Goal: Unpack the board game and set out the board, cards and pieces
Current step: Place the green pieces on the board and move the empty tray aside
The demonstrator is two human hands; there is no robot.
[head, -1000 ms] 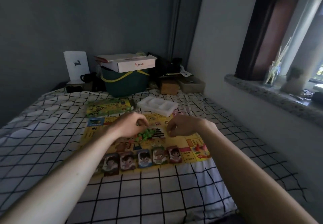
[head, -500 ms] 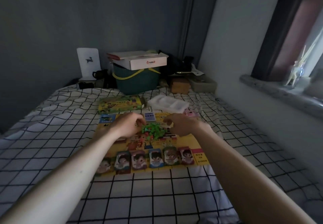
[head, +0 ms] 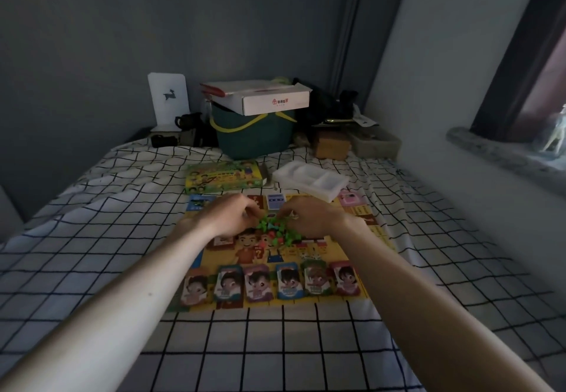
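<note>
While both hands pinch into the green pieces mid-board, I'd separate them gently, holdings unclear.

Both forearms extended forward, converging. Left hand palm-down, fingers curled inward toward right hand. Right fingers likewise curled; whether either pinches anything cannot be told.

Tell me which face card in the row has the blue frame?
The fourth card from the left in the row of six along the board's near edge. Its frame is bright blue; its neighbours look purple and green.
</note>
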